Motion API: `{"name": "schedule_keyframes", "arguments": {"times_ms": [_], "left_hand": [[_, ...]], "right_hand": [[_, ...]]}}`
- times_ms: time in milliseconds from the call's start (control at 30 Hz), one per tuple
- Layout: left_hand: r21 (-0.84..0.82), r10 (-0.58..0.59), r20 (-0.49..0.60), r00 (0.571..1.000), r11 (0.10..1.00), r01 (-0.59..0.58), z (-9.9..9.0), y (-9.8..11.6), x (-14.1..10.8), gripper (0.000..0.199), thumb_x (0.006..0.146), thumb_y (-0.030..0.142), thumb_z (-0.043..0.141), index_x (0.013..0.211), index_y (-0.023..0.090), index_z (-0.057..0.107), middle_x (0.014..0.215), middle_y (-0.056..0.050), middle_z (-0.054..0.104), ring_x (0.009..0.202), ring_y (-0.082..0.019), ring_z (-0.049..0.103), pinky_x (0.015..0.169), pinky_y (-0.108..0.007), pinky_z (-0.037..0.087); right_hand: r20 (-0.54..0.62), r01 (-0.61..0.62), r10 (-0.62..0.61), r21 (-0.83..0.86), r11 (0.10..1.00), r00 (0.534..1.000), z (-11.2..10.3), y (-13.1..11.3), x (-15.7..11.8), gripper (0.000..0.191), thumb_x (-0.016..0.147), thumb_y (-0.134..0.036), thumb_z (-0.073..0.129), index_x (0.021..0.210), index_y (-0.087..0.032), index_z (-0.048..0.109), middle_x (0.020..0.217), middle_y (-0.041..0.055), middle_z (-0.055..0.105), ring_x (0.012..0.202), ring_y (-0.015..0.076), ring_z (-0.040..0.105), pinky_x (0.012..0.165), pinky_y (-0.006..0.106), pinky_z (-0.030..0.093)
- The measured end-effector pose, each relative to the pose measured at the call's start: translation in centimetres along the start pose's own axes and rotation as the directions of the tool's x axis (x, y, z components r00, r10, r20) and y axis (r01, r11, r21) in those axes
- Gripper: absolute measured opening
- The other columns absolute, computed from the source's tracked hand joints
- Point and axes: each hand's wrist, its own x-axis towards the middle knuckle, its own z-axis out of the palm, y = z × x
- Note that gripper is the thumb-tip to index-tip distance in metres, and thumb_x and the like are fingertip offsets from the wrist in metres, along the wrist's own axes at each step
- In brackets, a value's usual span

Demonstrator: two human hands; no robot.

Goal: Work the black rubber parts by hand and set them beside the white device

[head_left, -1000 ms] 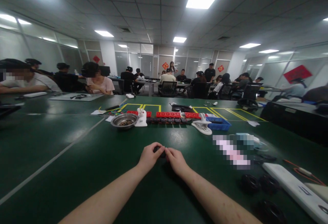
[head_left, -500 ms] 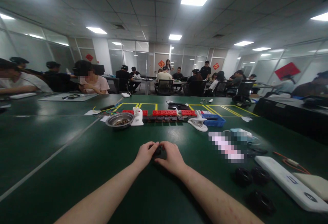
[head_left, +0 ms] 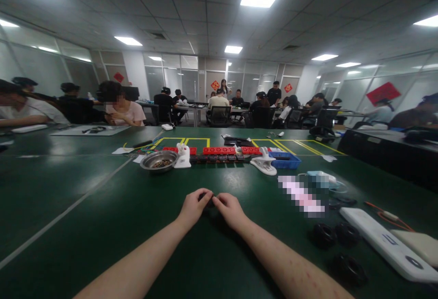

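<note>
Over the middle of the green table, my left hand (head_left: 194, 207) is closed on a small dark object (head_left: 207, 201), mostly covered by the fingers; its exact kind does not show. My right hand (head_left: 231, 208) comes in from the other side, its thumb and fingers pressed together at the object's right edge. Both sets of fingertips almost meet. Beyond the hands lie a row of red blocks (head_left: 219, 150) and a row of black blocks (head_left: 222, 158). A metal bowl (head_left: 148, 164) of small brass-coloured pieces stands to their left, beside a white clamp-like stand (head_left: 183, 157).
A second white clamp-like piece (head_left: 264, 165) stands by a blue tray (head_left: 289, 163). At the right lie several black ring-shaped parts (head_left: 323, 236), a white power bank-like device (head_left: 386, 244) and an orange cable (head_left: 374, 210). People sit around other tables.
My right hand's fingers have closed inward toward the left hand, and the gap between the thumbs has narrowed. Less of the dark object shows now. The left hand has hardly moved.
</note>
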Motion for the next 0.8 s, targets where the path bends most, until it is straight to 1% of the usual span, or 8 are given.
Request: {"name": "schedule_keyframes", "arguments": {"times_ms": [67, 200, 333, 433, 533, 600, 700, 800], "left_hand": [[-0.036, -0.076, 0.006, 0.997, 0.996, 0.076, 0.1, -0.6, 0.4, 0.044, 0.073, 0.052, 0.04, 0.078, 0.014, 0.062, 0.075, -0.006, 0.062, 0.068, -0.018, 0.055, 0.058, -0.024, 0.041], [-0.069, -0.138, -0.013, 0.99, 0.988, 0.137, 0.4, -1.7, 1.0, 0.052, 0.07, 0.058, 0.039, 0.071, 0.011, 0.062, 0.061, -0.004, 0.058, 0.058, -0.016, 0.052, 0.051, -0.023, 0.038], [-0.114, -0.118, -0.027, 0.993, 0.987, 0.115, 0.4, -1.4, 0.8, 0.047, 0.071, 0.055, 0.041, 0.073, 0.012, 0.061, 0.065, -0.004, 0.059, 0.059, -0.016, 0.053, 0.051, -0.023, 0.039], [-0.1, -0.068, -0.032, 0.997, 0.993, 0.065, 0.2, -0.6, 0.3, 0.041, 0.072, 0.051, 0.043, 0.08, 0.014, 0.059, 0.072, -0.004, 0.061, 0.061, -0.016, 0.055, 0.053, -0.024, 0.041], [0.008, 0.053, -0.07, 0.996, 0.999, -0.053, 0.0, 0.0, -0.1, 0.034, 0.073, 0.047, 0.045, 0.08, 0.017, 0.06, 0.078, -0.004, 0.062, 0.072, -0.017, 0.056, 0.064, -0.025, 0.043], [0.057, 0.094, -0.046, 0.995, 0.994, -0.091, 0.0, 0.2, -0.2, 0.032, 0.073, 0.045, 0.047, 0.08, 0.017, 0.06, 0.078, -0.003, 0.062, 0.074, -0.017, 0.056, 0.068, -0.026, 0.042], [0.068, 0.074, -0.012, 0.997, 0.995, -0.073, 0.0, -0.1, -0.1, 0.031, 0.072, 0.045, 0.047, 0.078, 0.017, 0.061, 0.076, -0.003, 0.062, 0.072, -0.017, 0.056, 0.066, -0.026, 0.042], [0.004, -0.033, -0.017, 0.999, 0.999, 0.033, 0.2, -0.8, 0.3, 0.038, 0.072, 0.048, 0.043, 0.078, 0.015, 0.061, 0.074, -0.004, 0.062, 0.069, -0.017, 0.056, 0.059, -0.024, 0.043]], "right_hand": [[-0.026, 0.072, -0.072, -0.023, 0.997, 0.997, 0.0, -0.1, -0.1, 0.014, 0.076, -0.028, 0.053, 0.077, -0.015, 0.056, 0.07, 0.0009, 0.053, 0.068, 0.0124, 0.047, 0.061, 0.022, 0.034], [-0.029, 0.187, -0.189, -0.078, 0.979, 0.981, -0.3, -0.6, -0.5, 0.028, 0.069, -0.019, 0.061, 0.096, -0.017, 0.051, 0.087, 0.0029, 0.053, 0.083, 0.015, 0.047, 0.074, 0.026, 0.035], [-0.079, 0.146, -0.158, -0.141, 0.979, 0.984, -0.6, -1.2, -0.8, 0.031, 0.072, -0.027, 0.059, 0.1, -0.018, 0.049, 0.089, 0.0026, 0.053, 0.083, 0.016, 0.047, 0.076, 0.029, 0.033], [-0.121, 0.081, -0.107, -0.199, 0.977, 0.987, -0.7, -1.1, -0.7, 0.017, 0.082, -0.032, 0.046, 0.086, -0.017, 0.054, 0.079, 0.0019, 0.055, 0.077, 0.0152, 0.047, 0.074, 0.029, 0.031], [-0.057, 0.035, -0.048, -0.214, 0.976, 0.997, -0.5, -0.6, -0.3, 0.04, 0.089, -0.033, 0.03, 0.062, -0.016, 0.055, 0.063, 0.0005, 0.055, 0.068, 0.0136, 0.048, 0.069, 0.027, 0.031], [-0.009, 0.018, -0.02, -0.17, 0.985, 1.0, -0.2, -0.2, 0.0, 0.047, 0.09, -0.034, 0.027, 0.056, -0.016, 0.054, 0.056, -0.0003, 0.053, 0.062, 0.0122, 0.048, 0.064, 0.024, 0.031], [-0.003, 0.015, -0.015, -0.117, 0.993, 1.0, 0.1, 0.3, 0.2, 0.041, 0.087, -0.034, 0.034, 0.057, -0.015, 0.056, 0.057, -0.0001, 0.053, 0.06, 0.0116, 0.047, 0.06, 0.022, 0.031], [-0.032, 0.031, -0.032, -0.042, 0.999, 0.999, 0.3, 0.4, 0.1, 0.014, 0.077, -0.028, 0.052, 0.074, -0.016, 0.058, 0.07, 0.0003, 0.056, 0.066, 0.0119, 0.049, 0.061, 0.022, 0.034]]}}
